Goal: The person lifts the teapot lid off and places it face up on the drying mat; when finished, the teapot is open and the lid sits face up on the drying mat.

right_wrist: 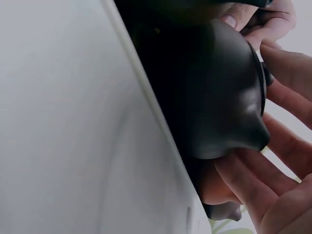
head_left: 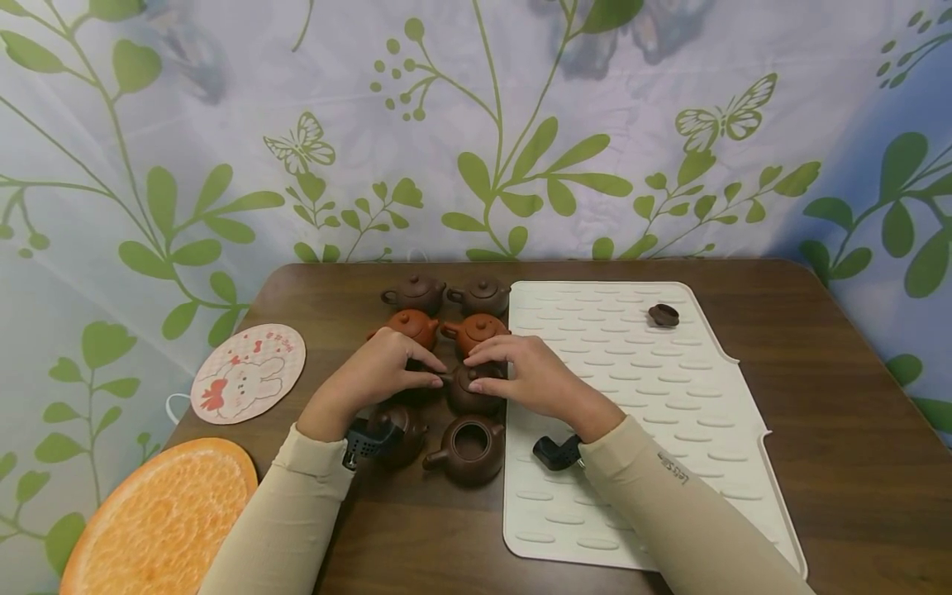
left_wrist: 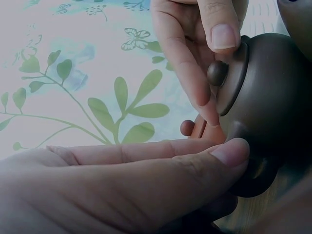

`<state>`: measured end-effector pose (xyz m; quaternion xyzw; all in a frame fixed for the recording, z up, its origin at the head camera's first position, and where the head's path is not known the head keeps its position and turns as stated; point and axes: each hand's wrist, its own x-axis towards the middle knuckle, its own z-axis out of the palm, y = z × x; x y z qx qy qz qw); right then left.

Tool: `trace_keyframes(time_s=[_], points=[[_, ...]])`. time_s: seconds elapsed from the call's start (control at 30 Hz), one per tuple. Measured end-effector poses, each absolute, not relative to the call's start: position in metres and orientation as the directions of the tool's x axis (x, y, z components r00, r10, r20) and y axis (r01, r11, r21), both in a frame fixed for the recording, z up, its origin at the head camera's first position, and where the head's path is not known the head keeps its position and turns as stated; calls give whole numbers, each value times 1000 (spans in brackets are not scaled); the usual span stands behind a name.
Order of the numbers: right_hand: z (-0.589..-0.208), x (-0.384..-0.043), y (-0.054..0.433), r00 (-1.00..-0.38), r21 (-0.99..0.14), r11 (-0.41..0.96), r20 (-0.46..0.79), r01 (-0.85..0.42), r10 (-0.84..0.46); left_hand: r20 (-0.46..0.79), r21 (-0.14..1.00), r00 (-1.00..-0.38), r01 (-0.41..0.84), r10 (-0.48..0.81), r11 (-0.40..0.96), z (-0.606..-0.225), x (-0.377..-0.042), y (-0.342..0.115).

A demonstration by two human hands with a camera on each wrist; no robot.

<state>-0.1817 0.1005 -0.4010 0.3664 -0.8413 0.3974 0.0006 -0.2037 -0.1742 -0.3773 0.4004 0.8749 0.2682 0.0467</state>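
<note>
A dark brown teapot (head_left: 476, 395) stands by the left edge of the white mat, its lid (left_wrist: 235, 78) on. My left hand (head_left: 387, 372) pinches its handle between thumb and fingers. Across the lid, my right hand (head_left: 531, 376) holds its thumb and fingers at the rim, on either side of the knob (left_wrist: 217, 73). The spout (right_wrist: 258, 136) points right, toward the mat. Nearer me, a brown teapot (head_left: 470, 450) shows its open mouth without a lid. Another dark teapot (head_left: 402, 434) stands partly behind my left wrist.
Behind my hands are two orange-brown teapots, one of them this right-hand pot (head_left: 476, 330), and two dark ones farther back. A small dark lid (head_left: 664, 315) lies on the ribbed white mat (head_left: 595, 496). At left are a rabbit-print pad (head_left: 249, 372) and an orange-slice pad (head_left: 167, 521).
</note>
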Motion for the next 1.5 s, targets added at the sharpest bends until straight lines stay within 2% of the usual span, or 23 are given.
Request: trace_keyframes(time_s=[0.27,0.93,1.5], points=[[-406,-182,100,-730,-674,395,321,-624,-604,97,508,-700,646,708,570,-373,-203,-172],[-411,-184,99,-753,-693,405,307,-596,-582,98,511,-702,644,705,570,-372,-202,-171],[-410,-183,97,-751,-700,375,352,-607,-559,93,495,-705,646,703,581,-374,-203,-172]])
